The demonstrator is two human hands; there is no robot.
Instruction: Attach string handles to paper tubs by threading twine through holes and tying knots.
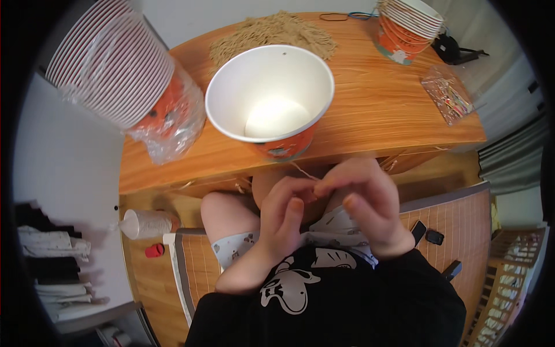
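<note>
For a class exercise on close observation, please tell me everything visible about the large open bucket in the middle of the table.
The bucket is round, wide-mouthed and narrower at its base, apparently of coated card. Its inside and rim are white; the outside is orange, with a pale print low down. A small dark spot marks the wall under the far rim. It stands upright near the front edge of the wooden table; nothing else clearly touches it.

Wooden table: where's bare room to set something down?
On the table, the widest bare patch lies right of the open bucket, bordered by the short bucket stack, the clear packet and the front edge. A smaller strip lies between the open bucket and the wrapped stack, toward the front. Crowded: behind the open bucket, where the brown pile lies.
</note>
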